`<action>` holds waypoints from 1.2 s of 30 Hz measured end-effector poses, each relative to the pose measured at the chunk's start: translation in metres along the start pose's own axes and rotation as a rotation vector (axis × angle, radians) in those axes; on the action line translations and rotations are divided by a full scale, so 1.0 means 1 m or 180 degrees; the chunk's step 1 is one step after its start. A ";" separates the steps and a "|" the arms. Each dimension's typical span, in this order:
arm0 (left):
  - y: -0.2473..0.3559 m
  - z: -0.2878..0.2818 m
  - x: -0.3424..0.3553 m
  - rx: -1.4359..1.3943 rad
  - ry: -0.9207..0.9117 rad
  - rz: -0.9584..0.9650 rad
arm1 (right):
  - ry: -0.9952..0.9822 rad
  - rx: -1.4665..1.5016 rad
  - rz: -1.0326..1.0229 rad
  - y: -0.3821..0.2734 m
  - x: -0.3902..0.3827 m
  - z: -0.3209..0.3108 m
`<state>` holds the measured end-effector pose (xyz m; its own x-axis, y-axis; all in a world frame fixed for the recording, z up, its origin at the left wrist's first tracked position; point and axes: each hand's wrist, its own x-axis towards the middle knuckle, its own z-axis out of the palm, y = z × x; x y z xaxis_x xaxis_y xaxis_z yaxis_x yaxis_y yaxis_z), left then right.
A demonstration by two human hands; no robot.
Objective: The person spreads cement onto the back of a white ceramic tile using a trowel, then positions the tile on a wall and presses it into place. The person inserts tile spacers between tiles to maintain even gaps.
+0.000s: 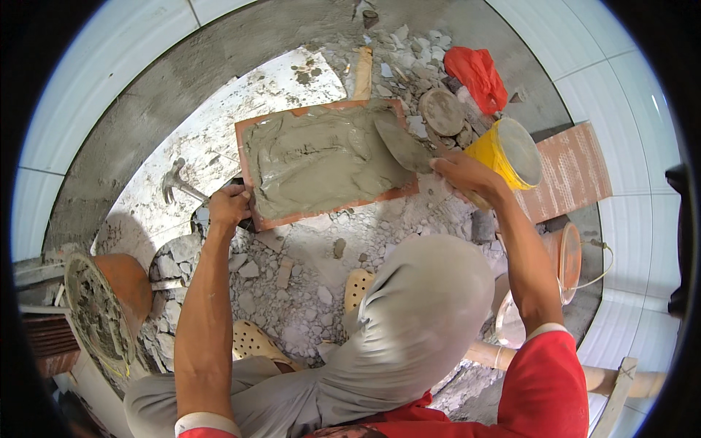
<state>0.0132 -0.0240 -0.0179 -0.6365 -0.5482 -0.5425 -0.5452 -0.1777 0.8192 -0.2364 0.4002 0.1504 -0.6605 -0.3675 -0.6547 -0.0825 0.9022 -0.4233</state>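
Near edge: person crouched, grey-trousered knee [420, 321] at 6 o'clock, two perforated yellow sandals [257, 342] on rubble [307, 292].

Orange bucket [109, 303] tipped on its side at 8 o'clock, mortar caked inside.

Left hand [228, 206] at 9 o'clock of the tile, fingers curled shut on the tile's left edge, pinning it.

Tile [321, 162] is centre frame, terracotta back facing up, lying flat on rubble, covered with wet grey mortar [314, 157]; bare rim showing along the edges.

Right hand [467, 175] at 3 o'clock of the tile, closed around the handle of a trowel [401, 144]. Blade is loaded with mortar and rests on the tile's upper-right corner.

Yellow bucket [511, 153] just behind the right hand, touching or nearly so; can't tell which. Ribbed reddish tile [573, 171] further right at 3 o'clock.

Hammer [175, 182] lies on the spattered white slab [212, 146] at 10 o'clock, apart from the left hand.

Far: round mortar-crusted lid [441, 111] and red plastic bag [478, 77] at 1 o'clock, white wall tiles [109, 80] beyond.
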 end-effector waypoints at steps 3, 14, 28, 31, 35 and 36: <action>-0.002 0.000 0.004 0.0262 0.0144 0.0048 | 0.0085 0.0230 0.0192 -0.012 -0.015 -0.013; 0.007 0.001 -0.005 0.0182 0.0076 -0.0039 | -0.0785 0.0855 0.0587 -0.022 0.053 -0.083; 0.009 0.001 -0.005 0.0445 0.0017 -0.0136 | -0.0695 0.0778 0.0480 -0.007 0.033 -0.064; 0.008 0.000 -0.003 0.0446 -0.0026 -0.0099 | -0.0710 0.1055 0.0436 -0.009 0.033 -0.050; 0.002 0.000 0.000 0.0233 0.0055 0.0017 | -0.0598 0.1302 0.0353 -0.018 0.029 0.008; 0.001 0.000 0.001 0.0278 0.0153 0.0001 | -0.0641 0.1444 0.0311 -0.020 0.025 0.022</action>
<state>0.0123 -0.0241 -0.0178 -0.6109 -0.5871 -0.5311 -0.5919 -0.1068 0.7989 -0.2350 0.3684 0.1287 -0.4881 -0.3628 -0.7938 0.3347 0.7622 -0.5541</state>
